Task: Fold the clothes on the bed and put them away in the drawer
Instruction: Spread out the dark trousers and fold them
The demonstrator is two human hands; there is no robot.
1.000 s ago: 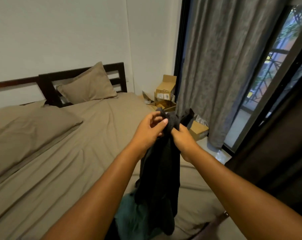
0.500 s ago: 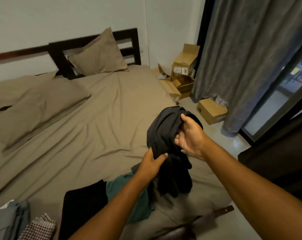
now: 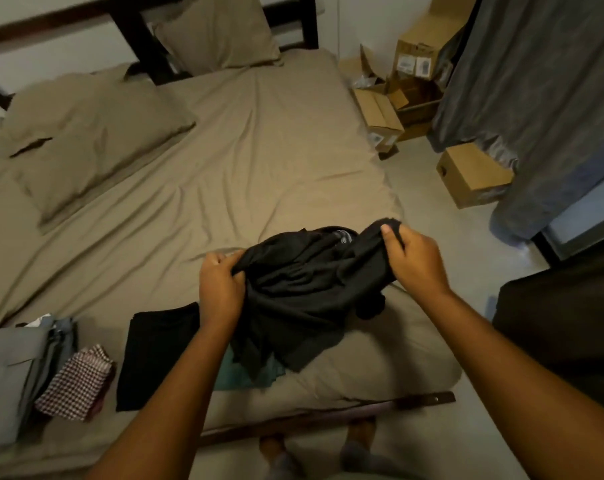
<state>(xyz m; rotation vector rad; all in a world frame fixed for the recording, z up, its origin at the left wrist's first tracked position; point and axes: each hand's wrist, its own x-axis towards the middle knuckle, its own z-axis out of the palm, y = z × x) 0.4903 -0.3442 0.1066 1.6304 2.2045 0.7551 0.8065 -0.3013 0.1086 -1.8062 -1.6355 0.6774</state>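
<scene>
Left hand (image 3: 220,285) and right hand (image 3: 414,261) each gripped a bunched edge of the black garment (image 3: 304,289), draped on the bed (image 3: 259,168) near its foot. Risk: the crumpled cloth could settle unevenly over the teal garment (image 3: 238,377) beneath, dragging it askew when spread

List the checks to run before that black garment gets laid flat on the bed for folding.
1. Left hand grips the black garment: ok.
2. Right hand pinches its other end: ok.
3. Garment pulled flat: not ok, it hangs bunched between the hands.
4. Bare bed sheet beyond it to lay it on: ok.
5. Teal garment out of the way: not ok, it lies partly under the black one.
6. Drawer within reach: cannot tell, it is not in view.
</scene>
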